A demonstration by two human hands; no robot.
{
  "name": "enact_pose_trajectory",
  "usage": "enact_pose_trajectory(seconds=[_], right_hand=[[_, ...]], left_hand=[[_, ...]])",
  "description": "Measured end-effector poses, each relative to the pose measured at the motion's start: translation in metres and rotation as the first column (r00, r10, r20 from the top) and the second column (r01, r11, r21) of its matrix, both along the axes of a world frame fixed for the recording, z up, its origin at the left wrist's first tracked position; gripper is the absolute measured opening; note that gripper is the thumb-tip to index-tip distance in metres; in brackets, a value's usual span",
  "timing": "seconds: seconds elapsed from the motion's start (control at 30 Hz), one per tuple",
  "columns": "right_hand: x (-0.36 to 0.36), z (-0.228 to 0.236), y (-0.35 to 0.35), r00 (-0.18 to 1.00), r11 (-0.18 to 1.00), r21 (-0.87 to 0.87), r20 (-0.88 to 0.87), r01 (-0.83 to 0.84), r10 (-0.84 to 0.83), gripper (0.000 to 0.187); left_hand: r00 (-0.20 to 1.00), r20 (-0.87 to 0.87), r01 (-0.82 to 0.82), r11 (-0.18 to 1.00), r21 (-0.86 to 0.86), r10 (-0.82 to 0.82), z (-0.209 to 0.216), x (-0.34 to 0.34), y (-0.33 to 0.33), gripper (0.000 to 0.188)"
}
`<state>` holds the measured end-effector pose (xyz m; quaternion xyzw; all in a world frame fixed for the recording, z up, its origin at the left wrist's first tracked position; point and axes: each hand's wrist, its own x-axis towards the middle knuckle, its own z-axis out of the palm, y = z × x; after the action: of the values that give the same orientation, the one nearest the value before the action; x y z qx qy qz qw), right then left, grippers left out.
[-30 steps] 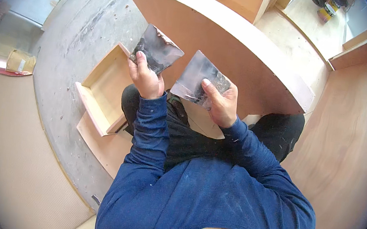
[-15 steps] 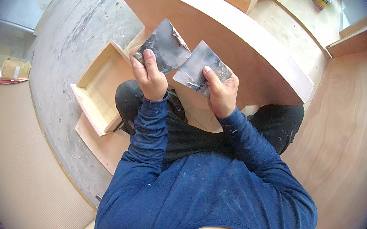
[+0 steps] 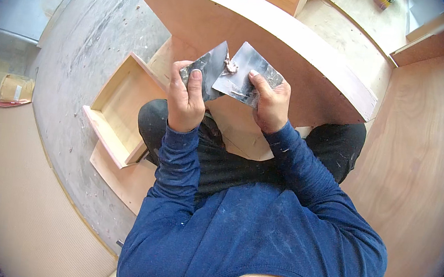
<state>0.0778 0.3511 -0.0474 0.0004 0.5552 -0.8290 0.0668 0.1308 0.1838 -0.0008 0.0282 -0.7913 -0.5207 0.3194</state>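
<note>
In left hand (image 3: 186, 99) and right hand (image 3: 272, 107) — smeared plates (image 3: 246, 65).

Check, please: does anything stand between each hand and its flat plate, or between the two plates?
The left hand directly grips the left plate, and the right hand the right plate; nothing visible separates them. Between the plates' upper facing edges, however, there is a small brownish, paste-like lump.

The one camera here looks steeply down from the head of the person (image 3: 271, 233), near the left hand (image 3: 186, 98) and right hand (image 3: 272, 103), facing past the knees (image 3: 343, 148), its wide view reaching beyond the left edge of the grey floor (image 3: 72, 98).
</note>
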Motion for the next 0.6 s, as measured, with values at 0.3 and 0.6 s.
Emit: enact_pose_trajectory(seconds=[0.3,0.6], right_hand=[[-0.008,0.046,-0.004,0.995,0.998,-0.046,-0.088,0.033,-0.037,0.019],[-0.013,0.052,-0.027,0.972,0.982,-0.132,-0.178,0.133,-0.155,0.023]], left_hand=[[0.964,0.264,-0.006,0.998,0.07,-0.013,0.01,0.03,-0.007,0.02],[0.993,-0.056,-0.026,0.66,0.751,0.102,-0.047,0.017,-0.006,0.038]])
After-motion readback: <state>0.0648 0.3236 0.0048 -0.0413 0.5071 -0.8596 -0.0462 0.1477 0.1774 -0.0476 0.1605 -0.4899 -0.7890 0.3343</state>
